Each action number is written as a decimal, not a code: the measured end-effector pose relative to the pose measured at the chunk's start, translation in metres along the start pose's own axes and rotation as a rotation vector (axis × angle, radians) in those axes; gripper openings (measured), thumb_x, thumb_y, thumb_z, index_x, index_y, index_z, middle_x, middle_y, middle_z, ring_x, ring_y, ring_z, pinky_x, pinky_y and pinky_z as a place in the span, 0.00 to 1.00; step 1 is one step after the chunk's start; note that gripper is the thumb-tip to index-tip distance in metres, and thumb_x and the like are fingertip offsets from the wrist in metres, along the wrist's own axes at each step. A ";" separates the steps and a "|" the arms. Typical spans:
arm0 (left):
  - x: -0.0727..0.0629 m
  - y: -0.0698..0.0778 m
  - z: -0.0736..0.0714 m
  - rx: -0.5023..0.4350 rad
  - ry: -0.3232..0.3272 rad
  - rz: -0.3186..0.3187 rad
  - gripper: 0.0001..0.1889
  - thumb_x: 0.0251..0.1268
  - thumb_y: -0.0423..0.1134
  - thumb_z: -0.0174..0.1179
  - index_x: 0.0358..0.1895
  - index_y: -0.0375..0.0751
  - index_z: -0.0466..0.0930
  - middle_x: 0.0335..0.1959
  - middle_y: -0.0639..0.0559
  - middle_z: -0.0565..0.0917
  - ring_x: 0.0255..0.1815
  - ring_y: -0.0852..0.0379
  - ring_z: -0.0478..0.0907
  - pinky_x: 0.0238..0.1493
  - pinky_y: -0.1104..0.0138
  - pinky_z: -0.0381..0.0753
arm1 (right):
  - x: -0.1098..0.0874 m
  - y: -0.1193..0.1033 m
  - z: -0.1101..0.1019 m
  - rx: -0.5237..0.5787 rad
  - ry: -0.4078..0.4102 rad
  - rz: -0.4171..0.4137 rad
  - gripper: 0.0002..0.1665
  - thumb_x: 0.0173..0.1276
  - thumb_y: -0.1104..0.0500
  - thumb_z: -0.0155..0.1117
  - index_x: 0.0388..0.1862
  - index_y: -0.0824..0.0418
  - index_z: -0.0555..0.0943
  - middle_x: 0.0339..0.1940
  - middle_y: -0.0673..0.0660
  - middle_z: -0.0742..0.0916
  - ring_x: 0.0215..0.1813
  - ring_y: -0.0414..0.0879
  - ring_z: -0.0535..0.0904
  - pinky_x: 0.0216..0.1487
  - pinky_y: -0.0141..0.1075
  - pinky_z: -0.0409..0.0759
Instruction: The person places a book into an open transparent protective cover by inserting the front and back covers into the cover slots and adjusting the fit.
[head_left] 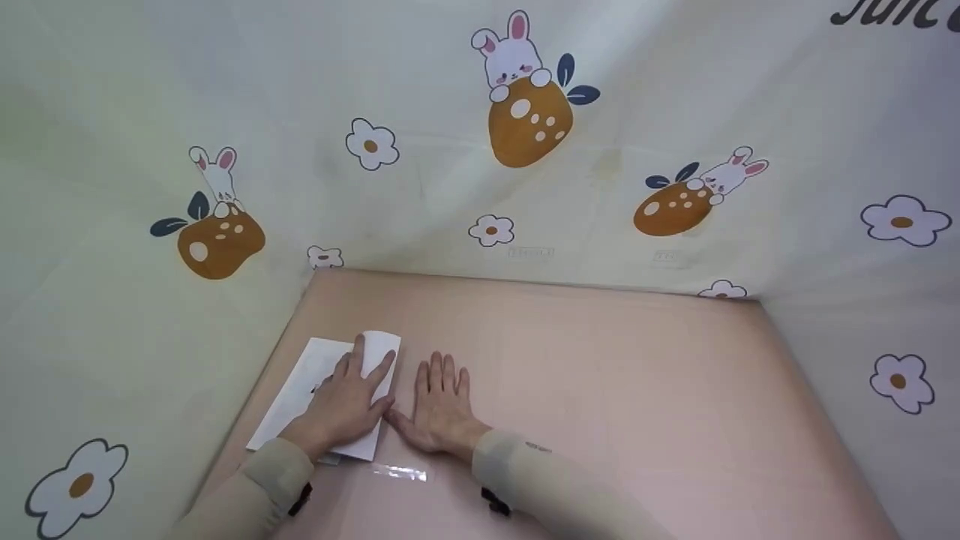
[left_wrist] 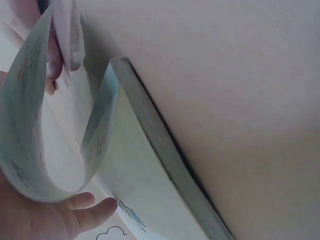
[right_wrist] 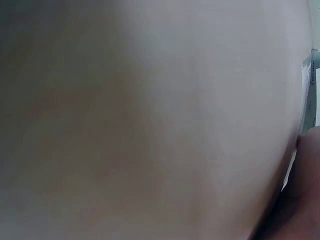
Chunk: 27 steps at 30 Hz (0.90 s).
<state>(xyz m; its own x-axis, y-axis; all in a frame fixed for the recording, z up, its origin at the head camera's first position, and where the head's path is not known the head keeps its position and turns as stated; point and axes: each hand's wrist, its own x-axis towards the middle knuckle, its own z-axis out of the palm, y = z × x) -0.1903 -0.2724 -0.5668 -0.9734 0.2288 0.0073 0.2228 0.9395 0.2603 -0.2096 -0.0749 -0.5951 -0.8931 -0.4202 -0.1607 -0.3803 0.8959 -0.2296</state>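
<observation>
A thin white book (head_left: 289, 390) lies at the table's left side, with a curved white leaf (head_left: 384, 346) along its right part. My left hand (head_left: 341, 405) rests on the leaf and book, fingers spread. Just right of the book, my right hand (head_left: 442, 416) lies flat on the table, its thumb close to the left thumb. In the left wrist view the book (left_wrist: 145, 165) shows its thick page edge, and a printed leaf (left_wrist: 22, 130) curls up beside it. The right wrist view shows part of a hand (right_wrist: 300, 190) at the right edge, near page edges.
A clear shiny strip (head_left: 403, 472) lies on the pinkish-brown table (head_left: 637, 397) below the book. Pale cloth walls (head_left: 420, 195) printed with rabbits and flowers enclose the table at the back and both sides.
</observation>
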 end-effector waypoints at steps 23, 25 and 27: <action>0.000 0.002 -0.013 0.008 -0.145 0.051 0.34 0.83 0.52 0.62 0.86 0.48 0.71 0.93 0.23 0.46 0.90 0.15 0.51 0.77 0.21 0.70 | 0.002 0.001 -0.003 -0.021 -0.057 0.011 0.61 0.84 0.21 0.36 0.96 0.61 0.46 0.98 0.66 0.45 0.99 0.62 0.38 0.97 0.62 0.43; 0.000 0.002 -0.011 0.008 -0.146 0.051 0.33 0.84 0.52 0.60 0.86 0.49 0.71 0.93 0.23 0.46 0.91 0.15 0.50 0.78 0.21 0.69 | 0.002 0.002 -0.005 -0.018 -0.066 0.007 0.63 0.83 0.19 0.37 0.96 0.61 0.46 0.98 0.66 0.45 0.99 0.62 0.37 0.97 0.62 0.42; 0.001 0.001 -0.009 0.005 -0.139 0.051 0.32 0.86 0.51 0.57 0.86 0.48 0.70 0.93 0.23 0.45 0.91 0.15 0.49 0.79 0.21 0.68 | 0.002 0.002 -0.006 -0.012 -0.075 0.002 0.65 0.81 0.17 0.37 0.96 0.61 0.45 0.98 0.66 0.45 0.99 0.62 0.37 0.97 0.62 0.42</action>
<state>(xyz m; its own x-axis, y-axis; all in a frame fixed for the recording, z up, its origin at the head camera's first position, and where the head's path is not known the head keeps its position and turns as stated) -0.1910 -0.2734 -0.5577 -0.9442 0.3091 -0.1136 0.2724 0.9268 0.2585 -0.2135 -0.0728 -0.5896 -0.8735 -0.4278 -0.2325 -0.3820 0.8982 -0.2176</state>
